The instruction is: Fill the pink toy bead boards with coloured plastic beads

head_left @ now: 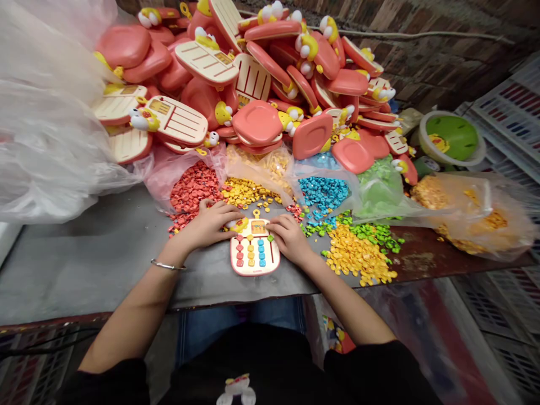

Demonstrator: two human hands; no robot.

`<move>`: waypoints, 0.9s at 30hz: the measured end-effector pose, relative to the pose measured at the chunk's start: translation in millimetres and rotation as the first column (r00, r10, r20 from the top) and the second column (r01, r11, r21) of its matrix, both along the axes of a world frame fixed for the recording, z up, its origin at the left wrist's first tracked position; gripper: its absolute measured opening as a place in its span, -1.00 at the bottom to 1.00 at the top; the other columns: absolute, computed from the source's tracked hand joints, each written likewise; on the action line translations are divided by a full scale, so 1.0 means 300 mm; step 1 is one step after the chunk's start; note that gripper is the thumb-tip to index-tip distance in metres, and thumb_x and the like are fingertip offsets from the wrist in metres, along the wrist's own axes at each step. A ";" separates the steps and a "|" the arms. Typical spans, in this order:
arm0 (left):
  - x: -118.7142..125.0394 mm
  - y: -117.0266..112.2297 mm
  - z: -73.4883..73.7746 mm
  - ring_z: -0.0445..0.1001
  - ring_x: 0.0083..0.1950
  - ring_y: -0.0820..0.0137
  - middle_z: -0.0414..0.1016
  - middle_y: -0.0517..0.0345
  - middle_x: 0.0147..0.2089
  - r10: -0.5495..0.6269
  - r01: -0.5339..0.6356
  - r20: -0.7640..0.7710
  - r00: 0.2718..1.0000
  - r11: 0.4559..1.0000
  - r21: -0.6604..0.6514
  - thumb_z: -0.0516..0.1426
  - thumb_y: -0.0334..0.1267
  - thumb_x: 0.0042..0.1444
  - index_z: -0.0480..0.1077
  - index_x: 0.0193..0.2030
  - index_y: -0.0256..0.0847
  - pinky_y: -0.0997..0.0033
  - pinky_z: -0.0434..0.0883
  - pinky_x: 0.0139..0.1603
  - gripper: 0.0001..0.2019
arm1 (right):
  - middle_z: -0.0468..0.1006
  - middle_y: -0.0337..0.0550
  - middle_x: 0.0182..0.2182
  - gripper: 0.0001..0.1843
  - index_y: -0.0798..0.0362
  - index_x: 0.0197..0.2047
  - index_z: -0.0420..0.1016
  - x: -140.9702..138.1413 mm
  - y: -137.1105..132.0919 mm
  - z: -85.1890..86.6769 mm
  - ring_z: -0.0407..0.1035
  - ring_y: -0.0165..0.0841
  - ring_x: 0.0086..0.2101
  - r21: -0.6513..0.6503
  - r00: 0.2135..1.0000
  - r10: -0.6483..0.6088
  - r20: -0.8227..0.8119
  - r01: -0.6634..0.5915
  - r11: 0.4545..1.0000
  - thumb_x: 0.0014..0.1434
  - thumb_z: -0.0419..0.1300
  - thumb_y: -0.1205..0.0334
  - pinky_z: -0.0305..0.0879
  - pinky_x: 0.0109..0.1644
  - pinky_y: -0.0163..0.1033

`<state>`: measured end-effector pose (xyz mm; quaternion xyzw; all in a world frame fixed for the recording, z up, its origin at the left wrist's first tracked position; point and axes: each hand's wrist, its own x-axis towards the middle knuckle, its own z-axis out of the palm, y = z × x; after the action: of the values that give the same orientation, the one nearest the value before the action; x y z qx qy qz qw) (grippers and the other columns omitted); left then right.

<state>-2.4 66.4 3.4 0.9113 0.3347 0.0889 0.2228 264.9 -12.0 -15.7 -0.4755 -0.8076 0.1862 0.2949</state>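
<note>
A cream toy board (255, 270) with a pink rim lies flat on the table before me. Red, yellow and blue beads sit in its slots. A single green bead (270, 238) is at the top of the right-hand slot. My left hand (213, 223) is closed over the board's upper left, by its yellow animal head (239, 225), which the fingers partly cover. At the upper right edge, my right hand (290, 237) has its fingers bent together at the green bead; the fingertips are partly hidden.
Loose red beads (194, 188), blue beads (323, 193) and yellow beads (358, 256) lie in heaps around the board. Behind them rises a pile of pink toy boards (257, 121). Plastic bags (54, 140) stand left; a green bowl (458, 138) is at right.
</note>
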 end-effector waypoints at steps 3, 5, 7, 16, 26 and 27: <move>0.001 0.000 0.003 0.34 0.15 0.12 0.47 0.10 0.19 0.000 0.000 -0.009 1.000 1.000 0.005 0.10 0.06 0.24 0.41 0.15 0.08 0.03 -0.06 0.16 -0.62 | 0.56 -0.11 -0.22 -0.73 -0.04 -0.15 0.54 0.058 -0.052 0.045 0.41 -0.21 -0.14 -0.043 0.999 -0.005 -0.050 0.003 0.999 0.27 0.03 0.38 0.39 -0.01 -0.03; 0.001 0.000 0.004 0.34 0.15 0.12 0.46 0.09 0.19 -0.004 0.004 -0.015 1.000 1.000 0.007 0.10 0.05 0.25 0.41 0.15 0.07 0.02 -0.07 0.16 -0.63 | 0.54 -0.08 -0.18 -0.77 -0.03 -0.11 0.52 0.112 -0.088 0.053 0.42 -0.20 -0.13 -0.019 0.990 -0.141 -0.021 0.140 0.990 0.28 0.06 0.33 0.39 -0.01 -0.04; 0.002 0.000 0.005 0.33 0.15 0.12 0.46 0.09 0.19 -0.008 0.009 -0.019 1.000 1.000 0.004 0.09 0.03 0.26 0.41 0.15 0.07 0.01 -0.08 0.16 -0.64 | 0.52 -0.03 -0.17 -0.80 -0.01 -0.11 0.52 0.161 -0.113 0.041 0.41 -0.15 -0.13 0.020 0.962 -0.256 0.096 0.255 0.967 0.27 0.09 0.29 0.39 -0.04 -0.02; 0.004 -0.004 0.014 0.32 0.16 0.12 0.46 0.10 0.19 -0.012 0.011 -0.020 1.000 1.000 -0.006 0.09 0.03 0.27 0.39 0.16 0.08 0.02 -0.08 0.14 -0.65 | 0.50 -0.03 -0.20 -0.82 0.01 -0.18 0.50 0.145 -0.047 -0.001 0.42 -0.19 -0.16 0.022 0.950 -0.254 0.181 0.255 0.967 0.27 0.08 0.37 0.40 -0.07 -0.10; 0.005 -0.004 0.011 0.33 0.16 0.15 0.46 0.13 0.19 -0.011 0.011 -0.020 1.000 1.000 -0.002 0.10 0.00 0.28 0.40 0.14 0.07 0.04 -0.09 0.15 -0.67 | 0.55 -0.06 -0.22 -0.91 0.01 -0.23 0.49 0.112 -0.031 0.010 0.44 -0.21 -0.16 -0.049 0.973 -0.229 -0.034 0.227 0.973 0.26 0.15 0.34 0.41 -0.08 -0.10; 0.005 -0.004 0.010 0.33 0.16 0.15 0.46 0.13 0.18 -0.011 0.011 -0.018 1.000 1.000 0.002 0.10 0.00 0.28 0.41 0.14 0.07 0.04 -0.09 0.16 -0.67 | 0.55 -0.07 -0.22 -0.92 0.01 -0.23 0.49 0.094 -0.025 0.019 0.44 -0.23 -0.15 -0.044 0.970 -0.212 -0.122 0.208 0.977 0.26 0.16 0.32 0.42 -0.08 -0.11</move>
<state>-0.8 65.1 6.4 0.9142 0.3314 0.0796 0.2193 293.1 -19.4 -10.0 -0.5501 -0.7296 0.1961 0.3558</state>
